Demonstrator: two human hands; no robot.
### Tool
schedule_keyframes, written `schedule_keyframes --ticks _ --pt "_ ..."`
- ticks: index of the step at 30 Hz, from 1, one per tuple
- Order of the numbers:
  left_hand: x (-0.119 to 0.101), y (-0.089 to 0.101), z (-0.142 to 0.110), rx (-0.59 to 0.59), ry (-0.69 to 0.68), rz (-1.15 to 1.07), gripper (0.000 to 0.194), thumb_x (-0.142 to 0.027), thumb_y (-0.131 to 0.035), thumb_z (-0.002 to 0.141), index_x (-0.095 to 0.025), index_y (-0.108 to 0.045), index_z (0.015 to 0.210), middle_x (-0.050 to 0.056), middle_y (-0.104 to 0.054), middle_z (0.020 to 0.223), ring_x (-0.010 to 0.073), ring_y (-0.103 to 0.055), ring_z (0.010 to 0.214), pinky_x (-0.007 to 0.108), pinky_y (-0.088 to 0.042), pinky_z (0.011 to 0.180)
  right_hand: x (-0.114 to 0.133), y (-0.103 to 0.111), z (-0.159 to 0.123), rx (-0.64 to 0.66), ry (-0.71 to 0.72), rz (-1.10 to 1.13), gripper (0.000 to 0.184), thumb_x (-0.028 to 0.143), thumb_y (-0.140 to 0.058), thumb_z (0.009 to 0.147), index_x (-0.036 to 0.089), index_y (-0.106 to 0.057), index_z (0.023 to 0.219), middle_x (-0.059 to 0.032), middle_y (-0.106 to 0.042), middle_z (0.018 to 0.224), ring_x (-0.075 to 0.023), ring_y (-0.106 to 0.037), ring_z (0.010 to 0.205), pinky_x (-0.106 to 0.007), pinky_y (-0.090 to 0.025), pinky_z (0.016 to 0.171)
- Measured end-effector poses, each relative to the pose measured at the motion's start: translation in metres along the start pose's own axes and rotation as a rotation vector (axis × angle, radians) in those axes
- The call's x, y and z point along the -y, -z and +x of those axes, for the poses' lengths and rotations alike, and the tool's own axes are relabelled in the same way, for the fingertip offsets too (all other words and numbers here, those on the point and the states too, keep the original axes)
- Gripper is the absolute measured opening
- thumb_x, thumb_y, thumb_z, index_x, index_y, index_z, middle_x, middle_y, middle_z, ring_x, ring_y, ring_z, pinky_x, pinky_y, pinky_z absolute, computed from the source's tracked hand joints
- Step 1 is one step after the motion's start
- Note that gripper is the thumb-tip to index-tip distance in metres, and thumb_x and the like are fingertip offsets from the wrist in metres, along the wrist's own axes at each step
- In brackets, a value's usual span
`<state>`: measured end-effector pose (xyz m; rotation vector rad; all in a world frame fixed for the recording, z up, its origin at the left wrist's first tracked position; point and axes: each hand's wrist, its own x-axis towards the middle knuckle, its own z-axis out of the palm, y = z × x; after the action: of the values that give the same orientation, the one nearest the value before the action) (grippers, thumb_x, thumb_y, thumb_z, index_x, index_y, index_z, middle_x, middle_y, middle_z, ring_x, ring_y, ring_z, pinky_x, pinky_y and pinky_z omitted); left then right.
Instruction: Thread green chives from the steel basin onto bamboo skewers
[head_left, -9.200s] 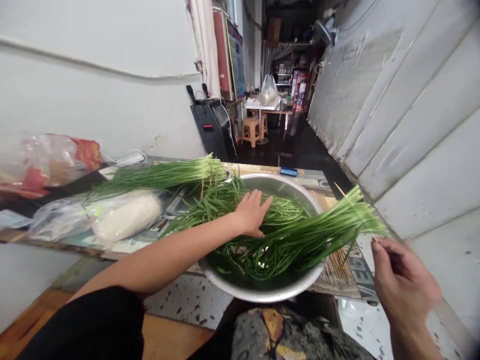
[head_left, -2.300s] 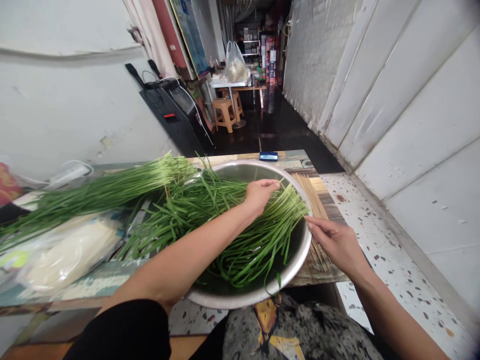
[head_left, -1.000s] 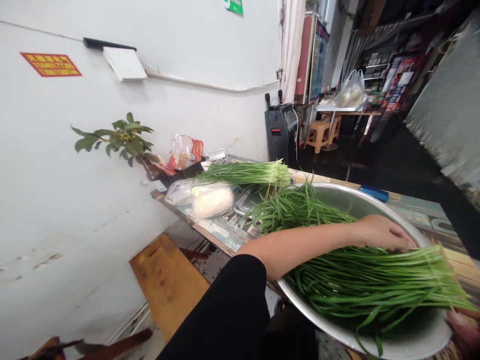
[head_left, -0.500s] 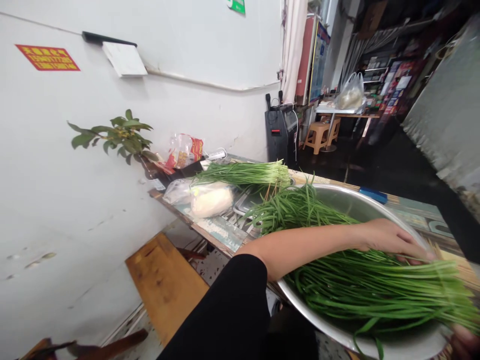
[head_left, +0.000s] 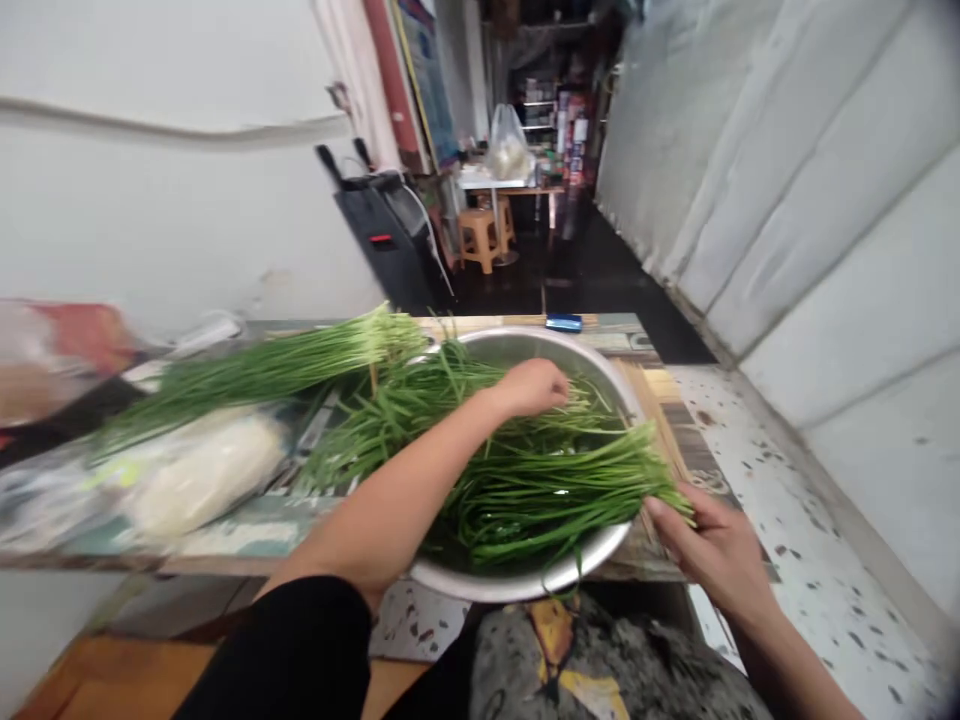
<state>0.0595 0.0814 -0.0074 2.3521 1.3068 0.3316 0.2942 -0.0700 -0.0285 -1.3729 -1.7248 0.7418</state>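
A wide metal basin (head_left: 517, 590) holds long green garlic chives (head_left: 547, 500), their pale cut ends pointing right. Over the basin, my left hand (head_left: 532, 388) is closed with fingers curled down among pale stalks; what it grips, if anything, is hidden. At the basin's right rim my right hand (head_left: 712, 545) pinches the pale ends of the chive bundle between thumb and fingers. Leafy tips hang over the basin's left side. A second bundle of chives (head_left: 277, 365) lies on the table to the left, beside a clear plastic bag with something whitish inside (head_left: 214, 470).
The basin stands on a worn, patterned table (head_left: 247, 540). Thin wooden sticks (head_left: 660, 420) lie right of it, and a blue item (head_left: 564, 323) lies behind. Further back are a black speaker (head_left: 394, 240), stools (head_left: 480, 235) and a table with a plastic bag (head_left: 508, 145).
The view has swung right, bringing my right hand fully into sight. My left hand has moved from the chives' pale ends back to the basin's far part, and its fingers are now curled.
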Motion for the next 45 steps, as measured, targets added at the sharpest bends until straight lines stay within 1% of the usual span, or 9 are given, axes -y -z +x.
schedule_keyframes --ticks 3,11,14,18,22,26,30,35,45 --pt "0.000 -0.008 0.002 -0.008 -0.059 0.030 0.017 -0.026 -0.060 0.078 -0.019 -0.074 0.086 0.003 -0.070 0.084 0.0156 -0.059 0.077 0.024 -0.038 0.069 0.005 0.002 -0.007 0.054 0.116 0.026 0.026 0.034 -0.060 0.081 0.018 -0.071 0.099 -0.0030 -0.072 0.080 -0.0155 -0.066 0.068 -0.021 -0.053 0.059" --pt "-0.011 -0.019 0.001 -0.024 -0.046 0.430 0.021 -0.031 -0.057 0.081 -0.024 -0.071 0.095 0.009 -0.063 0.094 0.0258 -0.052 0.095 0.036 -0.032 0.076 0.012 0.006 -0.015 0.128 0.411 -0.002 0.037 0.014 -0.059 0.081 0.020 -0.061 0.118 -0.0033 -0.072 0.092 -0.0108 -0.067 0.071 -0.017 -0.052 0.065" --pt "-0.013 -0.012 -0.001 -0.035 -0.096 0.441 0.023 -0.028 -0.056 0.082 -0.022 -0.069 0.099 0.009 -0.063 0.095 0.0243 -0.051 0.094 0.035 -0.030 0.076 0.014 0.007 -0.017 0.138 0.439 -0.037 0.041 0.014 -0.059 0.081 0.021 -0.058 0.122 -0.0030 -0.072 0.088 -0.0114 -0.067 0.070 -0.019 -0.051 0.064" --pt "-0.014 -0.010 0.000 0.053 -0.154 0.505 0.017 -0.022 -0.054 0.081 -0.020 -0.071 0.082 0.009 -0.065 0.086 0.0236 -0.052 0.091 0.035 -0.028 0.075 0.015 0.006 -0.020 0.126 0.474 -0.053 0.044 0.013 -0.059 0.081 0.021 -0.055 0.124 0.0005 -0.071 0.077 -0.0093 -0.064 0.060 -0.018 -0.049 0.059" --pt "-0.010 -0.014 0.001 0.091 -0.131 0.536 0.020 -0.017 -0.052 0.080 -0.018 -0.072 0.079 0.010 -0.067 0.082 0.0234 -0.054 0.087 0.035 -0.028 0.074 0.015 0.003 -0.020 0.075 0.380 -0.023 0.036 0.016 -0.059 0.081 0.020 -0.061 0.117 -0.0024 -0.072 0.091 -0.0102 -0.067 0.071 -0.018 -0.051 0.065" --pt "-0.007 -0.009 -0.001 -0.036 -0.097 0.385 0.022 -0.018 -0.050 0.081 -0.020 -0.072 0.078 0.007 -0.070 0.082 0.0212 -0.057 0.085 0.034 -0.031 0.078 0.013 -0.003 -0.009 -0.022 0.025 0.096 0.036 0.031 -0.056 0.084 0.016 -0.062 0.116 -0.0050 -0.071 0.084 -0.0160 -0.066 0.078 -0.025 -0.053 0.066" --pt "-0.012 -0.005 -0.003 -0.264 0.009 -0.042 0.021 -0.023 -0.052 0.081 -0.021 -0.072 0.086 0.003 -0.072 0.089 0.0176 -0.061 0.082 0.029 -0.040 0.078 0.011 -0.008 0.008 0.030 -0.183 0.251 0.046 0.041 -0.054 0.083 0.014 -0.059 0.120 0.0027 -0.054 0.050 -0.0130 -0.055 0.052 -0.023 -0.046 0.049" --pt "-0.028 -0.013 -0.002 -0.328 0.131 -0.445 0.018 -0.028 -0.061 0.075 -0.016 -0.072 0.082 0.003 -0.071 0.075 0.0161 -0.063 0.072 0.027 -0.046 0.075 0.015 -0.010 0.023 0.097 -0.242 0.338 0.049 0.043 -0.053 0.084 0.012 -0.058 0.122 0.0074 -0.040 0.044 -0.0064 -0.032 0.039 -0.020 -0.031 0.039" --pt "-0.040 -0.016 -0.005 -0.355 0.185 -0.717 0.021 -0.030 -0.068 0.068 -0.013 -0.072 0.080 0.006 -0.071 0.078 0.0173 -0.064 0.075 0.030 -0.049 0.076 0.017 -0.010 0.024 0.097 -0.215 0.309 0.043 0.042 -0.053 0.084 0.015 -0.061 0.116 0.0060 -0.041 0.047 -0.0060 -0.027 0.040 -0.020 -0.024 0.037"
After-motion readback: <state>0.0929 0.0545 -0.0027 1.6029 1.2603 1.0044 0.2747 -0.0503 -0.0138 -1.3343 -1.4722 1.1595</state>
